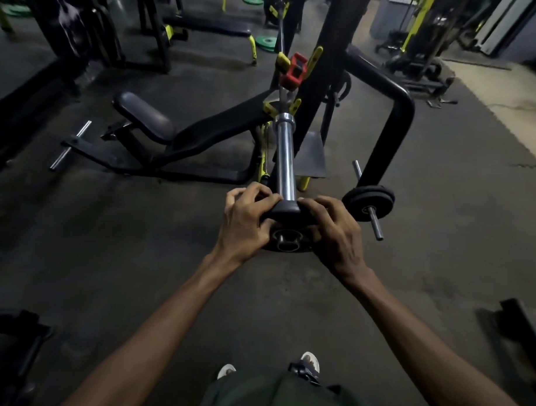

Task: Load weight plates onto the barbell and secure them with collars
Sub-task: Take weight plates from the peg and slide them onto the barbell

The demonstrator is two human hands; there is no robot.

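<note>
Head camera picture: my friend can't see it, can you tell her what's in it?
Two hands, left and right, grip a black weight plate at the near end of a shiny barbell sleeve. Behind it stands a dark gym bench.

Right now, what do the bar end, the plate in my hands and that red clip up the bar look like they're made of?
Bar end: polished metal, probably chromed steel, with bright streaks of reflection. Plate, gripped by the left hand and right hand: matte black, likely rubber-coated, with a shiny metal ring at the hole. Red clip: looks like moulded plastic, though too blurred to be sure.
</note>
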